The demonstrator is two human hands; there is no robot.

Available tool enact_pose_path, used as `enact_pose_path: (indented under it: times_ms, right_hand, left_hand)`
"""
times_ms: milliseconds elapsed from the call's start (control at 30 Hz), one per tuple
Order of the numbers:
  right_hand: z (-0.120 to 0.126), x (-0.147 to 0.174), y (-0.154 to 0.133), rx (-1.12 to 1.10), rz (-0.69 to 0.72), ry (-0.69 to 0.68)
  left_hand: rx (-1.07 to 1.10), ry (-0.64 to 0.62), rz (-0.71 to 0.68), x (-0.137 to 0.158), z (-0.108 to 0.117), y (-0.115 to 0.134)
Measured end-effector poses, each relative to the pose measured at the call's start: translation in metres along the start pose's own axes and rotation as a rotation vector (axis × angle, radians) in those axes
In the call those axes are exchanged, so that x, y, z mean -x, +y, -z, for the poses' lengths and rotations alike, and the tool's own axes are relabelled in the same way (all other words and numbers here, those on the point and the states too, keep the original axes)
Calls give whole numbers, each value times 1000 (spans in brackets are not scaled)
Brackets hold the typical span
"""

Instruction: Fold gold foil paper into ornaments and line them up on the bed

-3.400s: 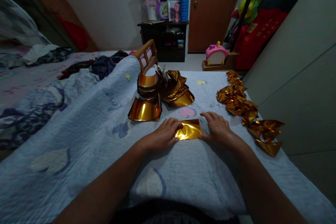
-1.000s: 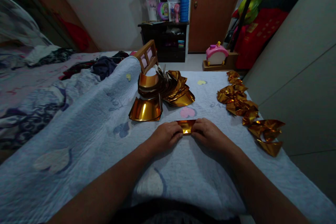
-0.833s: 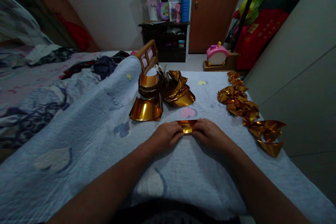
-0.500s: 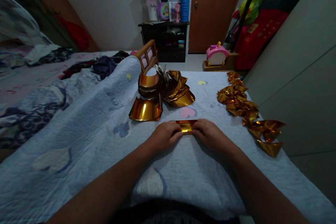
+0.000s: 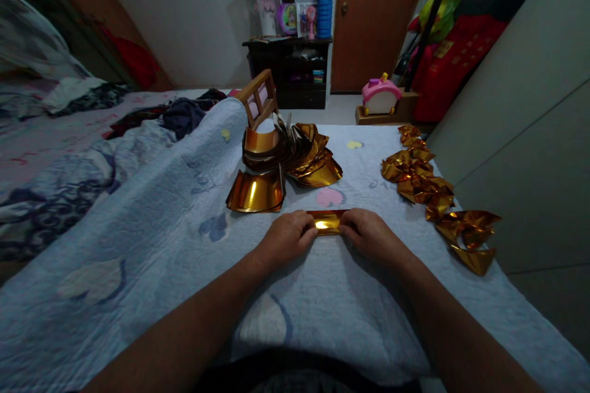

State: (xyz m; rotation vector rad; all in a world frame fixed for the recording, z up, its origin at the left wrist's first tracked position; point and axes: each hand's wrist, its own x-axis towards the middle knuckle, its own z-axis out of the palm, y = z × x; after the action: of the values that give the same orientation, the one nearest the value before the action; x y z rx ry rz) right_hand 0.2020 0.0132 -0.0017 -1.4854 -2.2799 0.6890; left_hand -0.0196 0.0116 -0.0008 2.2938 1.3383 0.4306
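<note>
Low on the pale blue quilt [image 5: 318, 307], the left hand [image 5: 291, 236] pinches one end of a gold foil strip [image 5: 328, 222], and the right hand [image 5: 369, 233] has its grip closed on the other! Folded gold pieces [image 5: 417, 179] trail along the right edge, near to far; gold sheets [image 5: 256, 191] fan out beyond, left; a pink toy [image 5: 381, 95] sits farther back.

We see dim, cool light that seems to fall from above. Glare whitens the gold strip [image 5: 328, 223] and streaks the gold stack [image 5: 256, 193] toward the quilt's [image 5: 350, 307] far edge. Soft shadows lie beneath both forearms [image 5: 216, 298]. Wide-angle stretching pulls at the quilt's near corners; the margins look soft.
</note>
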Motion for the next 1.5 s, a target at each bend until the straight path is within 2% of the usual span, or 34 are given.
enact_pose_path:
  times_ms: [200, 533, 1200, 1500]
  right_hand:
    - [-1, -2, 2, 45, -8, 5]
    - [-3, -2, 1, 74, -38, 14]
    - [-5, -2, 2, 46, -56, 23]
    - [-7, -2, 4, 68, -22, 22]
  left_hand:
    - [-31, 21, 62, 0, -1, 0]
    - [-130, 9, 50, 0, -4, 1]
    - [-183, -3, 85, -1, -3, 6]
    - [-196, -14, 94, -1, -3, 7]
